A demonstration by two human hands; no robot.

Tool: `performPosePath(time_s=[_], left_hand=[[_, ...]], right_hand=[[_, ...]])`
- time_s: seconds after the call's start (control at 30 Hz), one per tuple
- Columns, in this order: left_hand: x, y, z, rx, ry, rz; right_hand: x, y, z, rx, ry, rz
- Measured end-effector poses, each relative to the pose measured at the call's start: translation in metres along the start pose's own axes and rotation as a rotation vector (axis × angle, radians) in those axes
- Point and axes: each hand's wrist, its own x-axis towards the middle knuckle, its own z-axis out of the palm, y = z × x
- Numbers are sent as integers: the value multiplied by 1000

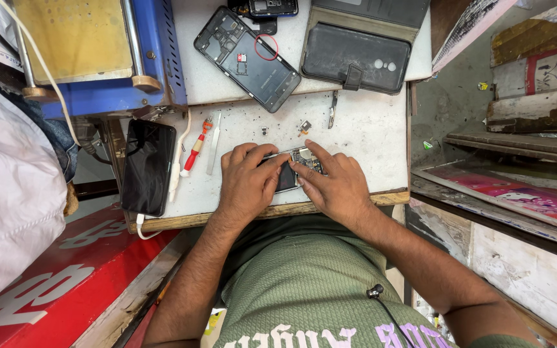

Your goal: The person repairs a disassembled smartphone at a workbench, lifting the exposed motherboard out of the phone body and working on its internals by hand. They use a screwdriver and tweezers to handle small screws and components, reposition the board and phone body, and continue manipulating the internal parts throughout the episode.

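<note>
Left hand (247, 180) and right hand (334, 187) both grip one bare phone circuit board (301, 164) (flat, component-studded) on the scuffed white worktop (369, 129); one red-handled screwdriver (196, 147) lies nearby.

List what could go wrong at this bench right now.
1. Both hands, left hand and right hand, press on the small opened phone with an exposed circuit board near the worktop's wooden front edge; a slip might drop it.
2. Tiny loose parts lie on the white surface and could be brushed off.
3. The black glass screen panel overhangs the left edge and may fall.
</note>
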Motion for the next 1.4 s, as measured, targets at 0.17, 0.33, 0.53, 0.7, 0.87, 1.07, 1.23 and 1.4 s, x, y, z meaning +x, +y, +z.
performPosePath(time_s=[0.17, 0.33, 0.53, 0.7, 0.87, 1.07, 1.23, 1.4], left_hand=[[0, -1, 0, -1, 8, 3], [0, -1, 0, 0, 10, 7], [1, -1, 0, -4, 10, 5], [0, -1, -1, -20, 22, 10], [-2, -4, -2, 1, 41, 59], [0, -1, -10, 42, 2, 89], [-3, 9, -23, 73, -94, 107], [-3, 11, -21, 118, -62, 126]], right_hand=[[0, 0, 0, 1, 1, 1], [0, 0, 1, -4, -10, 4], [0, 0, 0, -11, -10, 2], [1, -2, -2, -4, -12, 8], [2, -3, -1, 6, -22, 19], [5, -4, 0, 13, -17, 27], [5, -4, -2, 75, 22, 68], [5, -5, -9, 279, 144, 142]])
